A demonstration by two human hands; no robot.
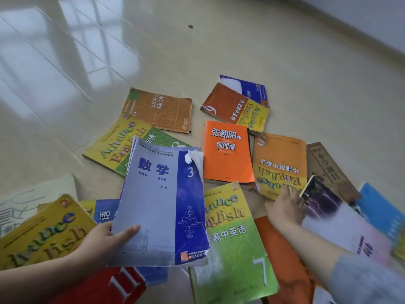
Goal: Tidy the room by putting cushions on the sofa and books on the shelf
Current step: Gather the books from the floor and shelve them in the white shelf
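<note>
Several textbooks lie scattered on the tiled floor (197, 62). My left hand (109, 238) grips a grey-and-blue maths book (157, 205) by its lower left corner, thumb on the cover, holding it above the pile. My right hand (285, 207) grips the left edge of a white-and-purple book (333, 218) that is tilted up off the others. An orange physics book (228, 150) lies flat between them, further away. A yellow-green English book marked 7 (232, 238) lies under the maths book's right edge. No cushions, sofa or shelf are in view.
More books lie around: a brown one (157, 110), an orange-red English book marked 6 (234, 106), an orange-yellow one (280, 163), a blue one (381, 211), a red one (105, 286). A small dark speck (190, 26) sits on the far floor. A wall base (350, 23) runs top right.
</note>
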